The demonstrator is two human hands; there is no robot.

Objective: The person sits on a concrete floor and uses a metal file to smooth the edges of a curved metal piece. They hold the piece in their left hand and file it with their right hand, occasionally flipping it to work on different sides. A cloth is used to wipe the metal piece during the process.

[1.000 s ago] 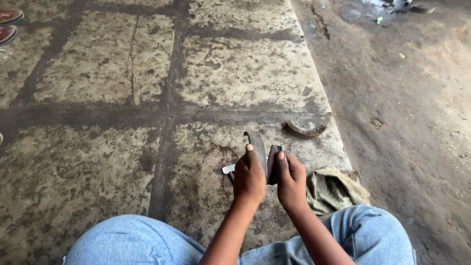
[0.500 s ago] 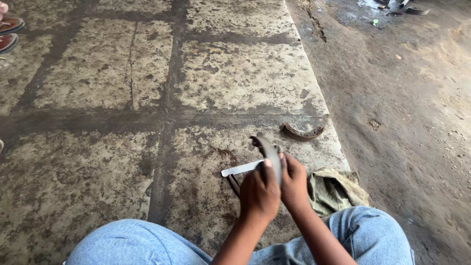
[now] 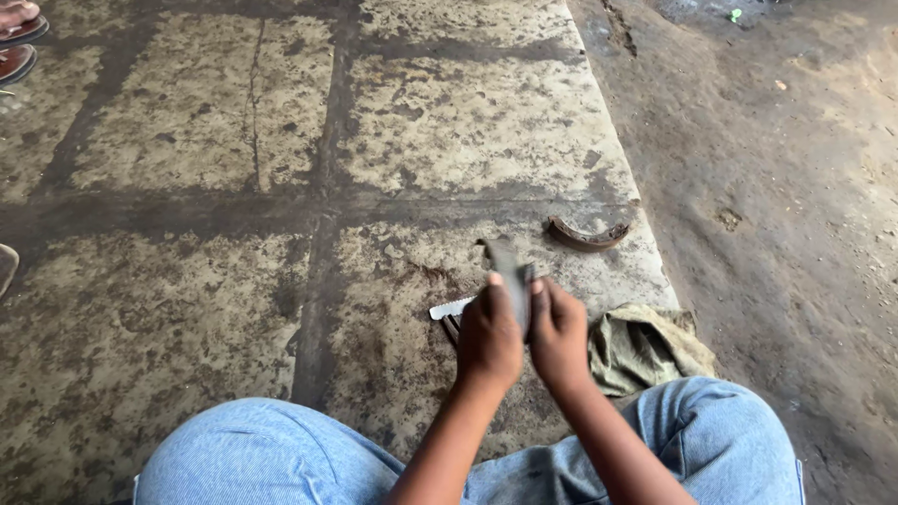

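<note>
Both hands sit close together low in the centre, forearms rising from the bottom edge between two knees in blue jeans (image 3: 262, 454). The left hand (image 3: 488, 339) is curled shut, knuckles up, closed around the lower end of a dark curved strip (image 3: 508, 273) that stands up between the two hands and arcs away over the floor. The right hand (image 3: 558, 335) presses against the strip's other side, fingers wrapped in, so the pair clamp it from both flanks. The right one is blurred, and its fingertips are hard to make out. A pale flat blade (image 3: 452, 308) pokes out to the left from under the left hand; what holds its other end is hidden behind the knuckles. Just beside the right wrist lies a crumpled olive rag (image 3: 645, 348), partly covered by the right knee. Farther out on the stained concrete floor (image 3: 187, 281) a rusty curved piece (image 3: 586, 236) lies apart from the hands, near the slab's edge. At top left, sandals (image 3: 19, 42) are cut off by the frame.
</note>
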